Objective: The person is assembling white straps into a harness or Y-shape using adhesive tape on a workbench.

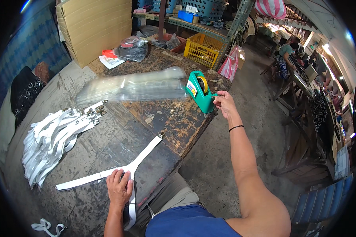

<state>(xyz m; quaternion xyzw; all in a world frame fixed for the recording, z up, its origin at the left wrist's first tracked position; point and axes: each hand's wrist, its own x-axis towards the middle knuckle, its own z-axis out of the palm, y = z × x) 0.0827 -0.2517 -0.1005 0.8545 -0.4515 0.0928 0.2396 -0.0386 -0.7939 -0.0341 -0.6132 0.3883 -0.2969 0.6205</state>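
Note:
A white Y-shaped pair of suspenders (145, 153) lies across the worn table, with a metal clip (161, 135) at its far end and one strap hanging over the near edge. My left hand (118, 186) rests on the suspenders by the junction, its fingers spread flat. Out to the right, my right hand (224, 104) is at the cutting end of a green tape dispenser (202, 98), thumb and finger pinched together on the tape. A yellow-cored roll (202, 84) sits in the dispenser. The tape's free end is too small to make out.
A heap of white suspenders (53, 136) with clips lies at left. Clear plastic bags (130, 87) stretch behind. Cardboard (95, 31) stands at the back left, near a yellow crate (203, 49). The table edge drops to a concrete floor (241, 71); another person (285, 57) works far right.

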